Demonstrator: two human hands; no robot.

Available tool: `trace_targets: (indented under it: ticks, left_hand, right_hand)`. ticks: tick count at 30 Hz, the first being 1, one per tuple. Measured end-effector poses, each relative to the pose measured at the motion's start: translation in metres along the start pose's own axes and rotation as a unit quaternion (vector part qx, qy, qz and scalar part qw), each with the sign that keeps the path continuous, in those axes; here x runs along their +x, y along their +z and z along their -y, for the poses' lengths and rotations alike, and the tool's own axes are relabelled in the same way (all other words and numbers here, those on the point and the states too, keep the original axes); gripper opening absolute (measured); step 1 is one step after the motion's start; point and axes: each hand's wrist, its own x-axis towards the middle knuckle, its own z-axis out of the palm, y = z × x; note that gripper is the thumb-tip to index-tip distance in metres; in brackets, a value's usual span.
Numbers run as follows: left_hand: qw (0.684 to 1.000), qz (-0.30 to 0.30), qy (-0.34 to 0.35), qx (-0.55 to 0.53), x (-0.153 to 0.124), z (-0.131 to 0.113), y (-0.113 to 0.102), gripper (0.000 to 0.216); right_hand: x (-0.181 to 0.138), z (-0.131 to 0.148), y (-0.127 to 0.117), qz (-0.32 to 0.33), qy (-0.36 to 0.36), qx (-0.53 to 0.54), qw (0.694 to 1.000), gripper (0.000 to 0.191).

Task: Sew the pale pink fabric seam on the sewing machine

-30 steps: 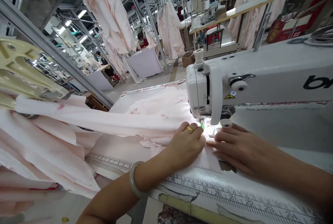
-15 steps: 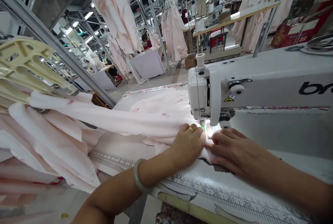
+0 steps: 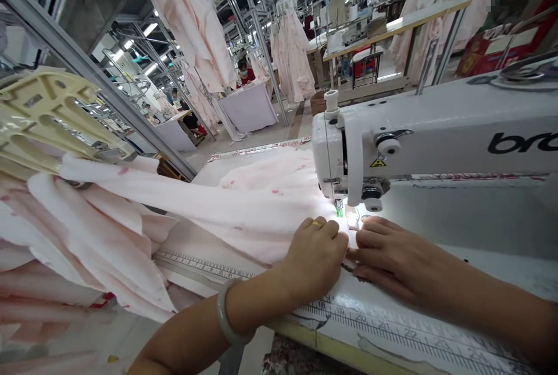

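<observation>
Pale pink fabric (image 3: 244, 206) with small darker pink marks lies across the sewing table and runs under the head of a white sewing machine (image 3: 333, 154). My left hand (image 3: 316, 253), with a ring and a bangle, is closed on the fabric just in front of the lit presser foot (image 3: 339, 207). Close by on the right, my right hand (image 3: 387, 253) has its fingers bent and its fingertips pinched at the fabric's edge near the needle plate. What lies under the fingertips is partly hidden.
A ruler tape (image 3: 375, 322) runs along the table's front edge. At the left, more pink cloth (image 3: 96, 241) hangs by a cream plastic clamp-like frame (image 3: 47, 113). Metal poles, hanging garments (image 3: 292, 49) and a person (image 3: 246, 72) at another table are behind.
Both hands have moved slightly down, toward the front edge and away from the presser foot. The fabric by the left hand is drawn smoother, and its front edge has shifted.
</observation>
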Motion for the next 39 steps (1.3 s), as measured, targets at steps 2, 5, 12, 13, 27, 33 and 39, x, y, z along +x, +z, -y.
trace_targets:
  ticks: [2,5,12,13,27,33,39]
  left_hand:
    - [1.0,0.004,-0.004,-0.016,0.001,-0.001,0.007,0.015]
    - [0.999,-0.01,-0.003,-0.052,0.0,0.002,0.017,0.014]
    - [0.999,0.013,0.027,-0.039,0.016,0.018,0.02,0.012]
    - [0.999,0.023,0.028,-0.033,0.019,0.02,0.02,0.012]
    - [0.997,-0.052,0.053,0.013,-0.012,0.03,0.013,0.019]
    - [0.995,-0.058,0.079,0.002,0.002,0.022,0.022,0.025]
    - [0.996,-0.004,0.084,0.001,0.013,0.028,0.02,0.019]
  right_hand:
    - [0.0,0.001,0.0,0.004,-0.003,0.0,1.0,0.028]
    - [0.0,0.003,-0.001,0.014,0.003,0.001,1.0,0.027]
    - [-0.001,-0.004,0.006,-0.016,0.016,-0.028,0.999,0.027]
    - [-0.002,-0.006,0.008,-0.03,0.018,-0.039,0.999,0.028]
    - [0.0,-0.004,0.001,-0.004,0.027,0.011,1.0,0.036]
    - [0.0,-0.002,0.002,-0.003,0.029,0.018,0.999,0.037]
    - [-0.003,-0.009,0.006,-0.013,0.056,-0.016,0.998,0.032]
